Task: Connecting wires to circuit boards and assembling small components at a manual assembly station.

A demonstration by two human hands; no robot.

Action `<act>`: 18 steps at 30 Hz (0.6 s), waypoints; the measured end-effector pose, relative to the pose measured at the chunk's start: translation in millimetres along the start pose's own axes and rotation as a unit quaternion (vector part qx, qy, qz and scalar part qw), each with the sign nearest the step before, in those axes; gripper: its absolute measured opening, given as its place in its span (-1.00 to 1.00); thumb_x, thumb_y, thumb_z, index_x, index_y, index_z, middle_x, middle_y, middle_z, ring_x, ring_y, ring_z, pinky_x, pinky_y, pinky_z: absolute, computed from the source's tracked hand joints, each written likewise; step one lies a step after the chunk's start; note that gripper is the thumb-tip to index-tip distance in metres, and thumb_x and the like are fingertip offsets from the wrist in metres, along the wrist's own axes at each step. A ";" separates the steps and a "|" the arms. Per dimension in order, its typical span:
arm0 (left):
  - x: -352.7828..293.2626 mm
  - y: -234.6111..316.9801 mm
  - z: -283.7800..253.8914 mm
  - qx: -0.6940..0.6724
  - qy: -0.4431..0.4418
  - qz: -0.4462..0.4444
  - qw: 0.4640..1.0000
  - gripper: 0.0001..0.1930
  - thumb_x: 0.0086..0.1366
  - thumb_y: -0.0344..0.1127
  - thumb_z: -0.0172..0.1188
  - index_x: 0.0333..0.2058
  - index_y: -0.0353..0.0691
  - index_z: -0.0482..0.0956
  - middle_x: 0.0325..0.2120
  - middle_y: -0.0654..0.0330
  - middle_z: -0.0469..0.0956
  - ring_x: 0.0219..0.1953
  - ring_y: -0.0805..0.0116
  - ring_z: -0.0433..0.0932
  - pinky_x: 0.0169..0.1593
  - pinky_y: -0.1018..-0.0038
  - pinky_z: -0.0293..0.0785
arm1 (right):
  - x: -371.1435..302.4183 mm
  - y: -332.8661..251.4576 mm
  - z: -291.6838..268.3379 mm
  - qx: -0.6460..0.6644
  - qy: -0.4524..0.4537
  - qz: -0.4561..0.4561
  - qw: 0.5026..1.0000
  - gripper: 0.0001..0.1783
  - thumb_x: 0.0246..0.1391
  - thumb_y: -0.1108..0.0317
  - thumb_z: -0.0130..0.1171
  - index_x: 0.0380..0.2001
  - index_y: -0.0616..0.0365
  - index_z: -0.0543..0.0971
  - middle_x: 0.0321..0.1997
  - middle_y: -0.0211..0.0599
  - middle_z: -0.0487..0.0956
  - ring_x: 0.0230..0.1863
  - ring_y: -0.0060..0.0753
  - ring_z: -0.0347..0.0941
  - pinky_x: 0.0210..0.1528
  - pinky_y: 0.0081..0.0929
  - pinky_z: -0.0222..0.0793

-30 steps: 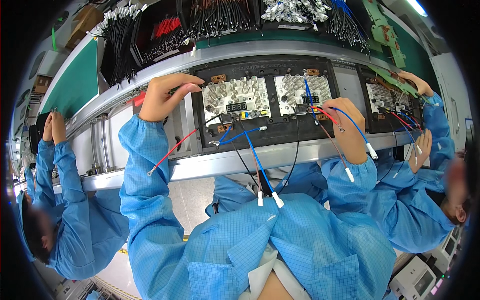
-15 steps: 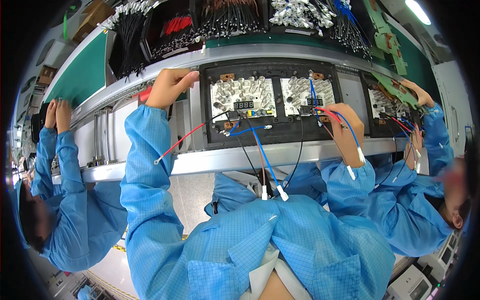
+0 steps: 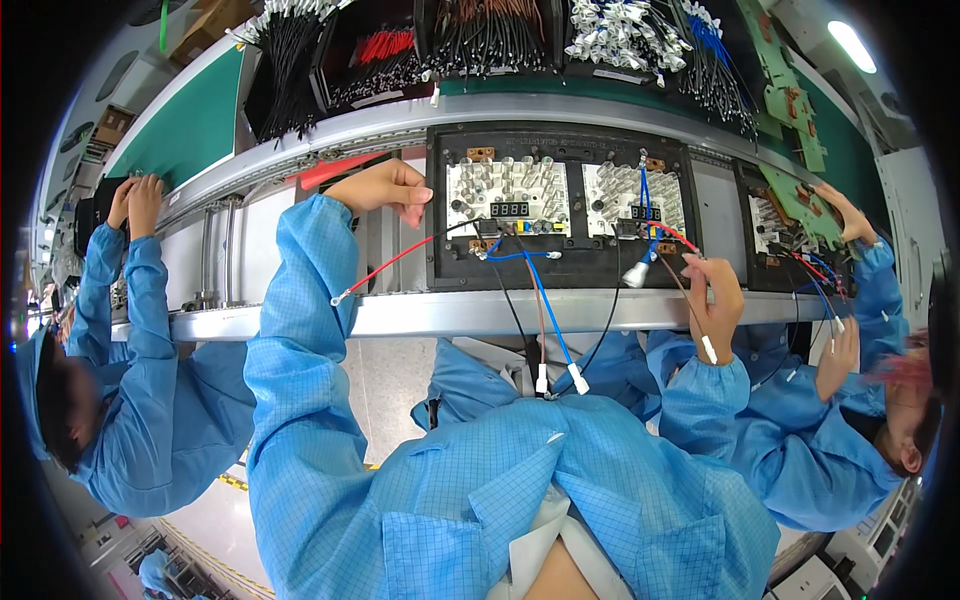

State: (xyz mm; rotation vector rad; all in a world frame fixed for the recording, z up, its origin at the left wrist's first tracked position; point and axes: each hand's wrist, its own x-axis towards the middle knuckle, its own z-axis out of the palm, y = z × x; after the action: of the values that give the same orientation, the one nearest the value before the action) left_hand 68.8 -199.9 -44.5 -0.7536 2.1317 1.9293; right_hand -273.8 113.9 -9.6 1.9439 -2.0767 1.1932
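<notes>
1. Head view: my black tray [image 3: 460,270] lies before me along the metal rail [image 3: 440,316], seating the left board [image 3: 507,195] and right board [image 3: 608,195].
2. Both boards already carry wires, so I judge the board-end wiring well along; on the left board, the long red wire [image 3: 390,266] and blue wire [image 3: 553,318] have loose far ends.
3. My left hand [image 3: 390,190], fingers bent, is at the tray's left edge; gripping, I cannot tell.
4. My right hand [image 3: 716,296], half-curled, is by the short red wire [image 3: 674,235]; whether pinching it, I cannot tell.
</notes>
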 end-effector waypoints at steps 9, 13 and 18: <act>4.9 -13.2 7.0 -0.048 0.011 0.067 0.997 -0.68 0.25 -0.10 0.12 -0.47 -0.27 0.56 -0.55 0.24 0.58 -0.47 0.52 0.56 -0.28 0.60 0.45 | -16.8 -0.4 17.8 0.046 0.080 0.006 0.996 -0.91 -0.14 0.64 -0.01 -0.56 0.23 0.42 -0.60 -0.25 0.40 -0.55 -0.32 0.35 -0.48 -0.52 0.24; 3.1 -14.7 9.7 -0.063 0.017 0.069 0.995 -0.70 0.26 -0.13 0.11 -0.43 -0.30 0.55 -0.54 0.23 0.58 -0.48 0.54 0.55 -0.29 0.61 0.46 | -22.0 -7.3 22.4 0.104 0.113 -0.030 0.988 -0.92 -0.22 0.64 -0.09 -0.67 0.26 0.31 -0.64 -0.25 0.35 -0.61 -0.37 0.28 -0.54 -0.56 0.17; 7.0 -16.3 12.8 -0.079 0.006 0.076 0.994 -0.68 0.27 -0.04 0.09 -0.46 -0.18 0.54 -0.54 0.29 0.58 -0.47 0.59 0.54 -0.32 0.68 0.40 | -25.8 -24.8 35.6 0.134 0.152 -0.021 0.979 -0.91 -0.26 0.64 -0.16 -0.71 0.25 0.28 -0.66 -0.23 0.33 -0.60 -0.42 0.25 -0.55 -0.56 0.13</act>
State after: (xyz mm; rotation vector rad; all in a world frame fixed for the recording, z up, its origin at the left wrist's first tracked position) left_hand 67.9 -189.9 -63.9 -0.6460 2.1181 2.1971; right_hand -230.9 117.7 -36.1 1.7495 -1.7914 1.7121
